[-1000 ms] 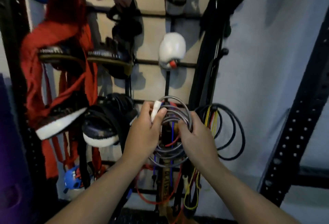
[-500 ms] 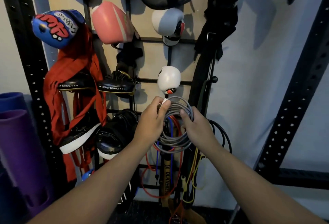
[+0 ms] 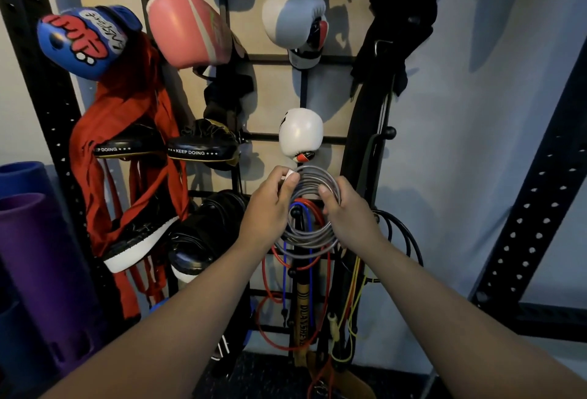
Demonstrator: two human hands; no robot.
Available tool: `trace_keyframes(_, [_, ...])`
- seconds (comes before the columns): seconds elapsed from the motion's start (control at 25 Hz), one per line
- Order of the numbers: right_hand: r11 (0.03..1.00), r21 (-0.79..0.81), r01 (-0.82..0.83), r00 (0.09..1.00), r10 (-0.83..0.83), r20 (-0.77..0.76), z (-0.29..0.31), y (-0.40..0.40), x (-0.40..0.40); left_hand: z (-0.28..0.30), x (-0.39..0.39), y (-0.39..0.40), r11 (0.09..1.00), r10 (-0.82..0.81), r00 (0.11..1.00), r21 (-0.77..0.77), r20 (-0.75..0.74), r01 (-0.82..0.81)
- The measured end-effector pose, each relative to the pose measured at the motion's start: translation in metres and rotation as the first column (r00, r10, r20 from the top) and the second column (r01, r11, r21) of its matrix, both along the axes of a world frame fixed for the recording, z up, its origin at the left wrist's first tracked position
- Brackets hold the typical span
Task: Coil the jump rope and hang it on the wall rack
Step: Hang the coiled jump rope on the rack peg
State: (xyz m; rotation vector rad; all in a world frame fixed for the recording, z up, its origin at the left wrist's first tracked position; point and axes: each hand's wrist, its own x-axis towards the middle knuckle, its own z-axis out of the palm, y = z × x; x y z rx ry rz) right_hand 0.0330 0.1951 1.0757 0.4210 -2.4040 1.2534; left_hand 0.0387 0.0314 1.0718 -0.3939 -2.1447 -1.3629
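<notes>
Both hands grip the coiled grey jump rope (image 3: 313, 208) against the wall rack (image 3: 273, 57): left hand (image 3: 270, 211) closed at nine o'clock, right hand (image 3: 347, 216) closed at three, below a white boxing glove (image 3: 300, 133).

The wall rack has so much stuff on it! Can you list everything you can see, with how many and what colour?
jump rope: one, grey, coiled, held in front of the rack's middle
boxing gloves: four; blue and red upper left, pink beside it, white and grey top middle, white just above the coil
focus pads: two, black, lettered KEEP DOING, left of middle
straps: red bundle, count unclear, hanging at left
cords: red and blue, behind the coil
black cable loops: count unclear, right of the coil
rolled mats: two, purple and blue, far left
wall rack: one, black
left hand: grips the coil's left side
right hand: grips its right side
</notes>
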Motion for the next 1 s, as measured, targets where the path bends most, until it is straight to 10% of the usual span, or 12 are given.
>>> trace_keyframes(1.0, [0.976, 0.087, 0.201, 0.92, -0.219, 0.326, -0.173, -0.042, -0.294, -0.203, -0.335, -0.042, 0.981, -0.133, 0.974, -0.113, 0.182, 0.155])
